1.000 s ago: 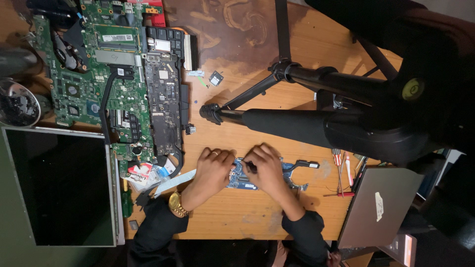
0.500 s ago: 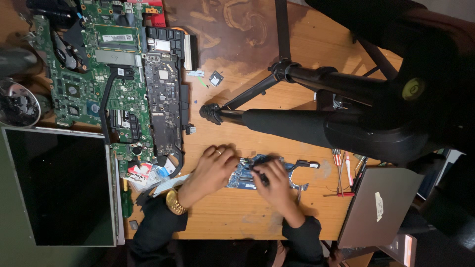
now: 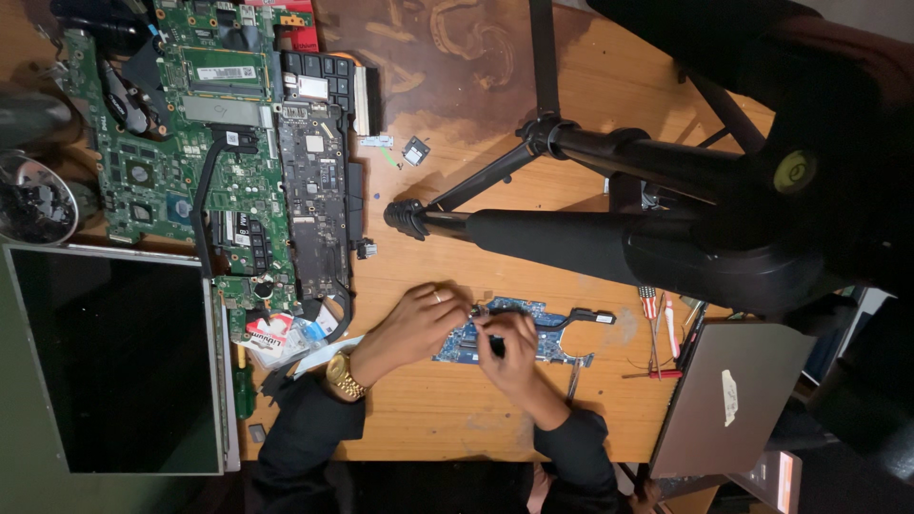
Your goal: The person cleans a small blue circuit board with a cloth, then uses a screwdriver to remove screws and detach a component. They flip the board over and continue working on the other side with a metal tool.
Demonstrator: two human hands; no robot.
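Lying flat on the orange-brown wooden table (image 3: 590, 86), near its front edge: one small blue printed circuit board (image 3: 533, 333), elongated, with a black cable or pipe running along its far edge to the right.

Left hand (image 3: 414, 324): gold metal wristwatch (image 3: 344, 377) at the wrist, ring on one finger, dark sleeve. Fingers curled over the left end of the blue board and touching it; whether they actually pinch anything cannot be told.

Right hand (image 3: 509, 350): dark sleeve, resting on the middle of the blue board. Fingers closed narrowly around a small dark item, too small to identify.

Surroundings:
- Large green laptop motherboard (image 3: 181, 162) with memory sticks and heat pipes, far left of the table.
- Narrow dark-grey logic board (image 3: 319, 205), lying just beside the green one on its right.
- Flat laptop display panel, black glass in a silver frame (image 3: 119, 357), at the left front corner.
- Black camera tripod (image 3: 609, 224), legs spread over the table centre and right, above the hands.
- Silver closed laptop lid (image 3: 728, 390), right of the blue board.
- Red-handled small tools (image 3: 657, 328), between blue board and silver lid.
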